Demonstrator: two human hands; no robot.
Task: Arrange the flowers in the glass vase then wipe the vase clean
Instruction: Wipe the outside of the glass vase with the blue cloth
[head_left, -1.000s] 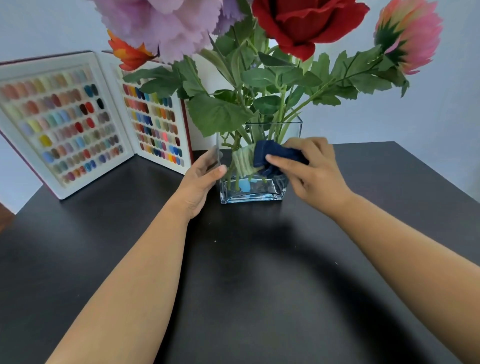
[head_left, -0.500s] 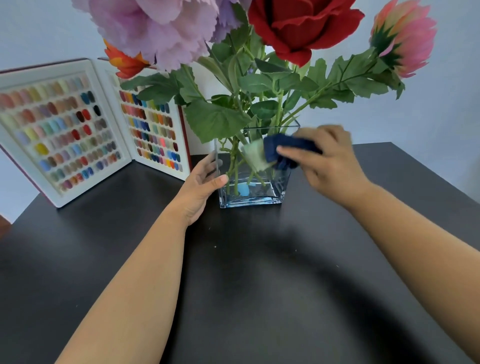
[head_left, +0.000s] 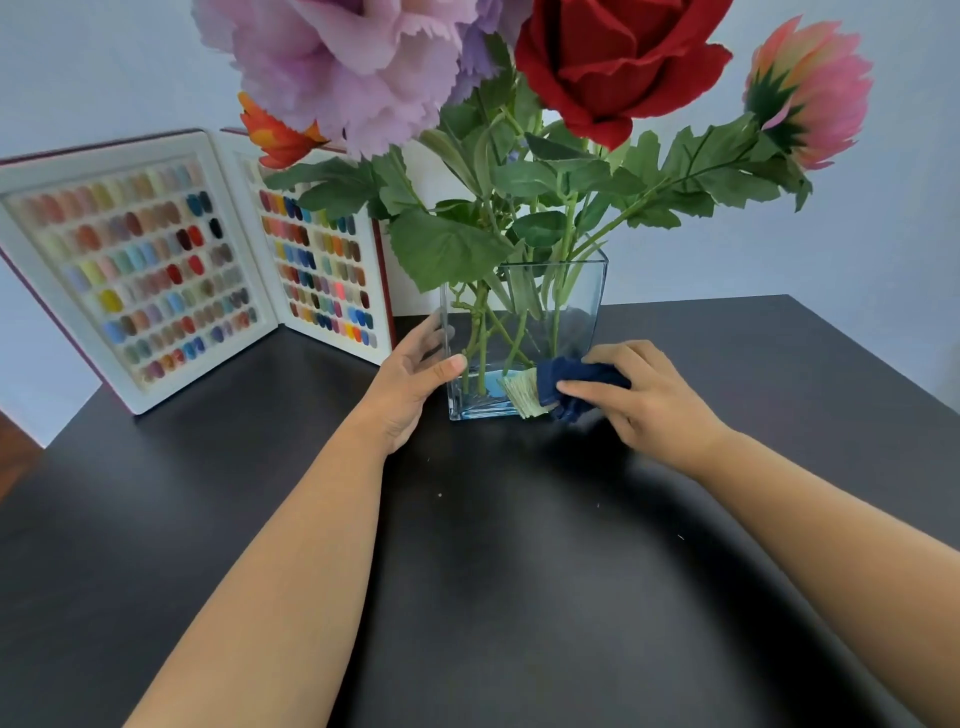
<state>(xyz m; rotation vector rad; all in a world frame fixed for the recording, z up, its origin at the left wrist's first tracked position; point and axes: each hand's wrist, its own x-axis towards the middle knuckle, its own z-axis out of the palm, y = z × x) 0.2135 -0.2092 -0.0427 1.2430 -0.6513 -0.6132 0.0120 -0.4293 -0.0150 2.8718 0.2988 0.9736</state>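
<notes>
Glass vase (head_left: 524, 332) stands upright on the dark worktop (head_left: 467, 571), far-centre, w/ green stems inside. Flowers above the rim: lilac bloom (head_left: 343, 67), red rose (head_left: 618, 57), pink bloom (head_left: 810, 88) far right, orange bloom (head_left: 275, 135) at left. Left hand (head_left: 410, 379) rests vs the vase's left wall, fingers straight & together, thumb on the near-left corner. Right hand (head_left: 644, 395) presses a navy cloth (head_left: 571, 387) w/ a pale patch onto the vase's near-right lower corner, fingers curled, clamped on the cloth. Open colour-swatch book (head_left: 192, 260) stands far left, near the vase but apart.
</notes>
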